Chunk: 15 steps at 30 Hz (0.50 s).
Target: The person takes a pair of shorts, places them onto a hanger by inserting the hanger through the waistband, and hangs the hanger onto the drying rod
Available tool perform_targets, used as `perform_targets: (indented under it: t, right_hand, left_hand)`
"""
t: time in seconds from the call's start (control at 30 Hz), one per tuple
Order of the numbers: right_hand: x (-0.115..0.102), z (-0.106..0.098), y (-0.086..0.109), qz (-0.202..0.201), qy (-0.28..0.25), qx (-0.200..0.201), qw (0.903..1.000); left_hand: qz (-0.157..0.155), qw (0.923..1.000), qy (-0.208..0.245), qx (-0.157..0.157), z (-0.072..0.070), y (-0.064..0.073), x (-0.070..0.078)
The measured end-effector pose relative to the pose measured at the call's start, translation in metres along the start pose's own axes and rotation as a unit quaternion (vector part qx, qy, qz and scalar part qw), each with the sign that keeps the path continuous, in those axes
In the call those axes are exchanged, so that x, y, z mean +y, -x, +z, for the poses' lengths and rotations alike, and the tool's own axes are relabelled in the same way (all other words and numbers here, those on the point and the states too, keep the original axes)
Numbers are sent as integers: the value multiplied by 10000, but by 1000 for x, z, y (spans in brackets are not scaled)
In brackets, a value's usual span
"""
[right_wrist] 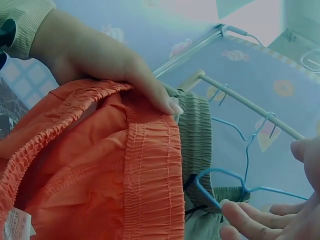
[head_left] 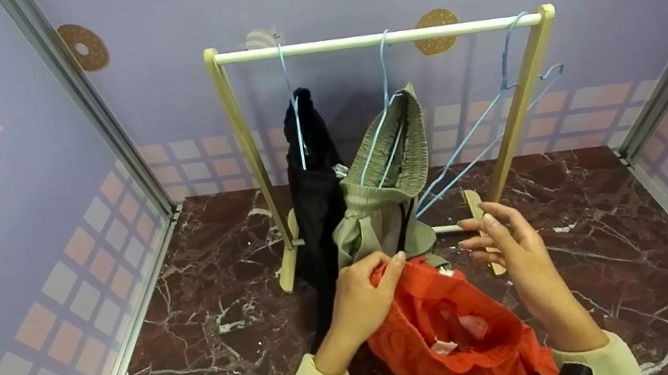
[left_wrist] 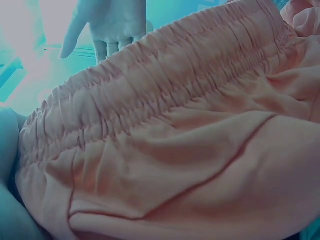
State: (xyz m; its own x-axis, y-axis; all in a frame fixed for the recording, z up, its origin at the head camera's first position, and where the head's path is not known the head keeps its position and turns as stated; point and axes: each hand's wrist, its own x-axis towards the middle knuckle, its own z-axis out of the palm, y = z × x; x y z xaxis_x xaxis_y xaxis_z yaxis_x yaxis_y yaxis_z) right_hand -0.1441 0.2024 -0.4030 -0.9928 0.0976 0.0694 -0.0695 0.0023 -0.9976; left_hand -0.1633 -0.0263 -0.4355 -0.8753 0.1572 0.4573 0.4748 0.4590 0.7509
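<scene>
My left hand (head_left: 361, 303) pinches the waistband of orange-red elastic-waist pants (head_left: 403, 347), thumb on the near side. Their waist opening faces up, and a white label (right_wrist: 20, 225) shows inside. To the right of the pants, my right hand (head_left: 525, 257) is raised with its fingers extended, holding nothing. In the right wrist view its fingertips (right_wrist: 250, 222) appear close to a blue hanger (right_wrist: 210, 172); whether they touch it I cannot tell. The left wrist view is mostly filled by the gathered waistband (left_wrist: 150, 90).
A small wooden rack (head_left: 349, 42) stands ahead. Olive-green pants (head_left: 370, 195) with a dark cord and black pants (head_left: 317, 211) hang on it from blue hangers. Another blue hanger (head_left: 477, 121) hangs bare at the right end. Walls flank the dark marbled surface (head_left: 215, 373).
</scene>
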Motion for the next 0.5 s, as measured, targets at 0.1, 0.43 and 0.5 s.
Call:
perform_targets:
  t: [0.1,0.43,0.5]
  right_hand:
    - [1,1,0,-122,-35,-40,9999]
    - [4,7,-10,-138,-145,-238,9995]
    - [5,8,-12,-91,-164,-261,9995]
  left_hand:
    - [-22,10000,1,-26,0,0,-1]
    - [-76,9999,-21,-66,-1,1,-2]
    - [-86,9999,-20,-70,-1,1,-2]
